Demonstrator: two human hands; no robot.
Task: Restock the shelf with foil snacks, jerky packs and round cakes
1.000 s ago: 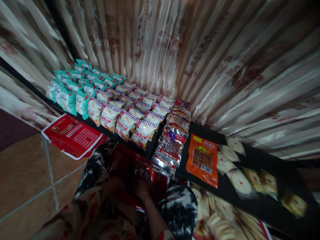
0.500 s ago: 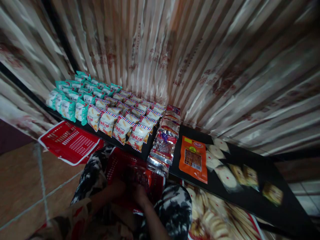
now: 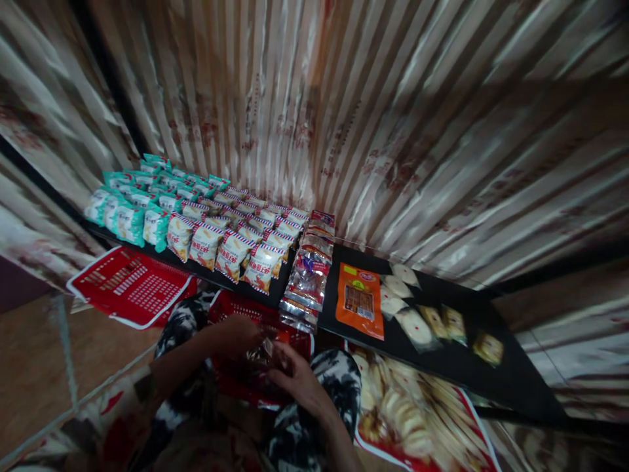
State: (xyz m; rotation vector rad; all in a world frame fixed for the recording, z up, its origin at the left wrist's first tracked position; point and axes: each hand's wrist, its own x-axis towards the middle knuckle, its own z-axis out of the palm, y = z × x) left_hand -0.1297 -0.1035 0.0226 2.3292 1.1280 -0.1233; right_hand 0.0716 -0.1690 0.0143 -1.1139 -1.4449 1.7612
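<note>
Both your left hand (image 3: 239,335) and right hand (image 3: 296,380) were partly curled at a small shiny packet (image 3: 266,349) low in the frame, left of centre; which one gripped it, I could not tell. Beneath them, a red bag (image 3: 228,307) lay between your knees (image 3: 337,379). Above, on a black table (image 3: 459,357), stood white packets (image 3: 236,254), with green packets (image 3: 130,223) farther left and an orange packet (image 3: 361,301) right of centre.

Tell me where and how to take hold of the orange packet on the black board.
Probably pinch the orange packet by its near edge, toward the left corner, coming from the wearer's side: it lies flat, that edge close to the front of the black board, while white round packs crowd its right.
</note>
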